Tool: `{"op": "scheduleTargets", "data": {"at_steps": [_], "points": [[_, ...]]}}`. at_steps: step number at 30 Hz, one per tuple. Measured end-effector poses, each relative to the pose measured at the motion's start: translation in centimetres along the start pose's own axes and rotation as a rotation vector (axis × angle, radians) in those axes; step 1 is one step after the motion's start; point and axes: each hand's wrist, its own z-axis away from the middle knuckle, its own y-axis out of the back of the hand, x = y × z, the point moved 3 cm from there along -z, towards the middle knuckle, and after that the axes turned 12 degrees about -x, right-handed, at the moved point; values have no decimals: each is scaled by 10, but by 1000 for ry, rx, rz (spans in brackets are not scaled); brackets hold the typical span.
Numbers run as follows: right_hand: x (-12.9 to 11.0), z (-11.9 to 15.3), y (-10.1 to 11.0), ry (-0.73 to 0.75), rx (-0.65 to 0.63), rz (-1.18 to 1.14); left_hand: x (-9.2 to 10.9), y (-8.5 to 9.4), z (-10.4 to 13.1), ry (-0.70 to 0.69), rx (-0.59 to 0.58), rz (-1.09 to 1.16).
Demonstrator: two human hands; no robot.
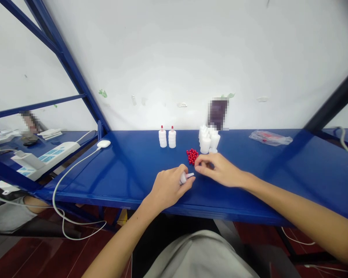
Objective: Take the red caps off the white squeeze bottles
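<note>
My left hand (169,185) is wrapped round a small white squeeze bottle (184,177), tilted so its narrow, uncapped nozzle points right. Just right of it, my right hand (219,168) has thumb and forefinger pinched together beside a cluster of small red caps (192,156). Whether a cap sits between those fingertips is hidden. Behind and left of the caps stand two white bottles upright, a left one (162,138) and a right one (172,138), each tipped with a red cap. Beyond my right hand is a group of several white bottles (205,144).
A clear plastic bag (270,137) with something red in it lies at the back right of the blue table (127,166). At the left, a white cable runs from a white rounded device (103,144) over the table edge. A power strip (52,156) rests farther left, near another person's arm (36,204).
</note>
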Motion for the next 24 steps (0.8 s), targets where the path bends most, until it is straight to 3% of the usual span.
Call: {"op": "scheduleTargets", "data": {"at_steps": [4, 9, 11, 13, 16, 18, 21, 24], "points": [[-12, 1, -13, 137, -37, -51, -1, 0, -1, 2, -14, 29], [-12, 1, -18, 182, -55, -86, -1, 0, 0, -7, -30, 62], [-9, 2, -11, 169, 78, -45, -1, 1, 0, 1, -17, 91], [-1, 4, 5, 138, 299, 39, -2, 2, 1, 9, 4, 116], [20, 10, 35, -2, 596, 268, -4, 3, 2, 6, 45, 146], [37, 14, 54, -189, 679, 386, -6, 2, 3, 1, 81, 183], [57, 15, 68, -468, 598, 459, -10, 1, 5, -3, 125, 241], [63, 12, 66, -594, 460, 487, -11, 2, 5, 6, 152, 279]]}}
